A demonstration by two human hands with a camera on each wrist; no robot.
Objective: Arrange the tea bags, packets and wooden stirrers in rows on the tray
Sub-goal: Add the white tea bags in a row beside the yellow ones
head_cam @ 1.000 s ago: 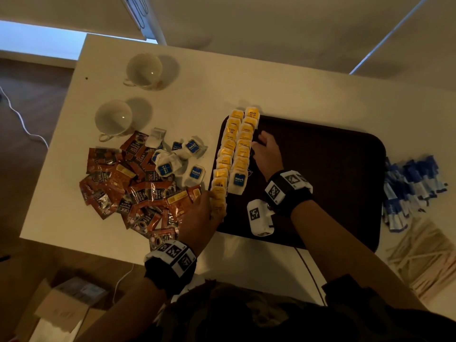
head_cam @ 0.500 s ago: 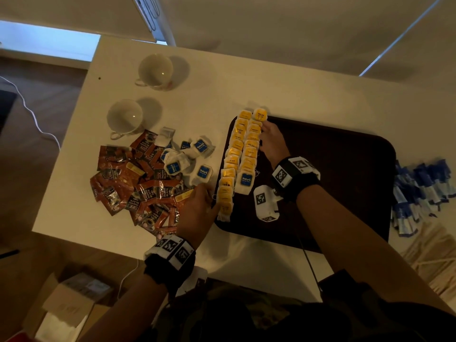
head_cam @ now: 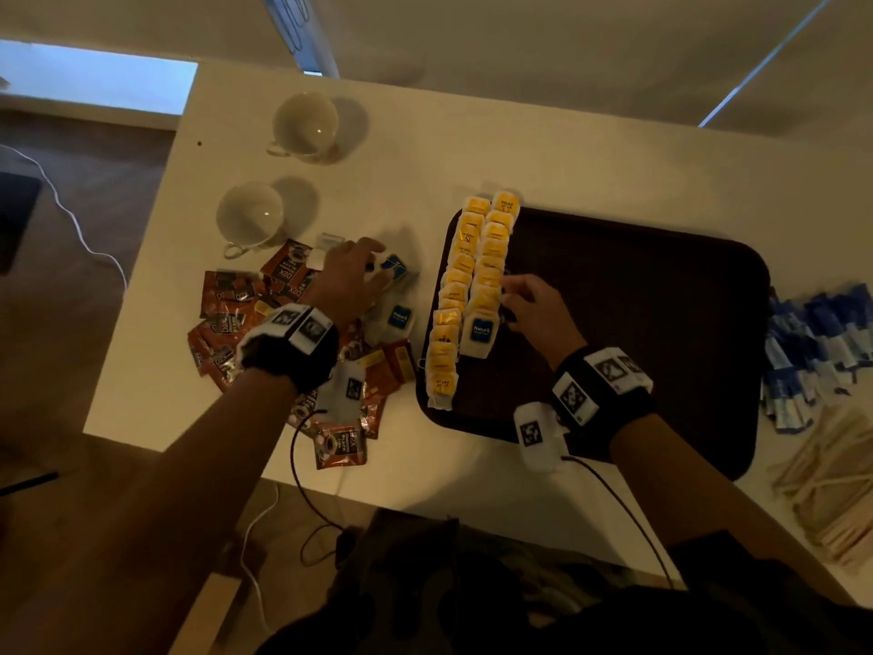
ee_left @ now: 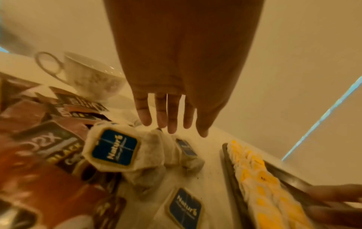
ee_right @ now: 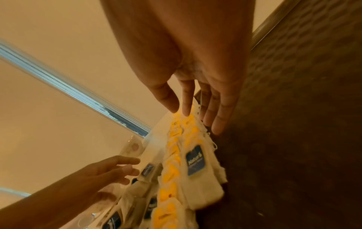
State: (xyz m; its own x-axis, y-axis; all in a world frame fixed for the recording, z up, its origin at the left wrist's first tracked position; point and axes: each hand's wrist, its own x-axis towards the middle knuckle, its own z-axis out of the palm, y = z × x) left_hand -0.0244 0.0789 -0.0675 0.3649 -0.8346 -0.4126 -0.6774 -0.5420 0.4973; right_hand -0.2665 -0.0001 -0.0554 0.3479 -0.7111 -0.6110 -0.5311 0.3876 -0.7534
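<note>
Two rows of yellow-tagged tea bags [head_cam: 472, 286] are lying along the tray's [head_cam: 661, 295] left edge. The left hand [head_cam: 352, 276], fingers spread, is reaching for blue-tagged tea bags [ee_left: 115, 148] on the table; the right hand [head_cam: 534, 307], fingers loosely extended, is steadying the inner row. Coffee packets [head_cam: 236, 319], blue sachets [head_cam: 817, 352] and wooden stirrers [head_cam: 836, 484] are still waiting off-tray.

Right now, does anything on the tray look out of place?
Yes. One blue-tagged tea bag sits at the near end of the second yellow-tagged row on the tray, breaking the colour run. The top yellow bags overhang the tray's far rim.
</note>
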